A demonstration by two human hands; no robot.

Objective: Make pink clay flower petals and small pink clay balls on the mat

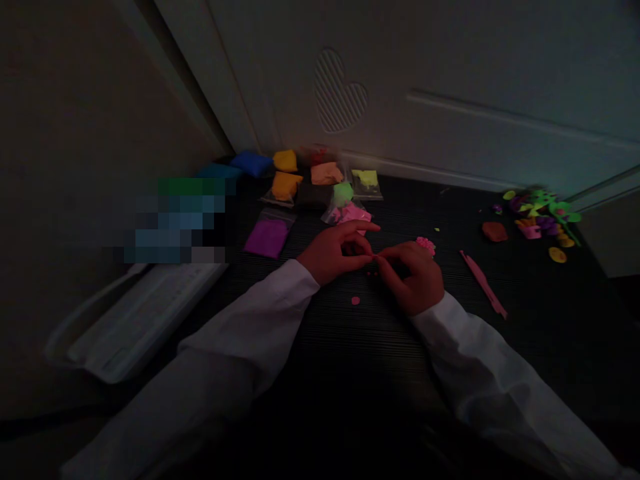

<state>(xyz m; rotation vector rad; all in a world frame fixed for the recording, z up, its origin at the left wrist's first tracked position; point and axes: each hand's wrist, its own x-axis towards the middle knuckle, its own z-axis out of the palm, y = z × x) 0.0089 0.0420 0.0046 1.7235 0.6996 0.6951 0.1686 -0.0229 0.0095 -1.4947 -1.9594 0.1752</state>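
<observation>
My left hand [336, 250] and my right hand [414, 273] meet over the dark table, thumb and forefinger of each closed in a pinch. Between the fingertips is a tiny reddish bit of modelling clay [375, 257], mostly hidden by them. Just below lie small red clay balls [369, 273]. Nearer to me is a flat pink clay disc [355, 301]. A bumpy pink clay piece [425, 245], like a flower, sits right behind my right hand. Behind my left hand rests an opened bag of pink clay [350, 215].
Bags of coloured clay stand at the back, with orange [286, 187] and purple [267, 237] among them. To the right lie a pink modelling tool [483, 283], a reddish-brown lump [495, 231] and several colourful clay figures [543, 217]. A white power strip [145, 320] lies left.
</observation>
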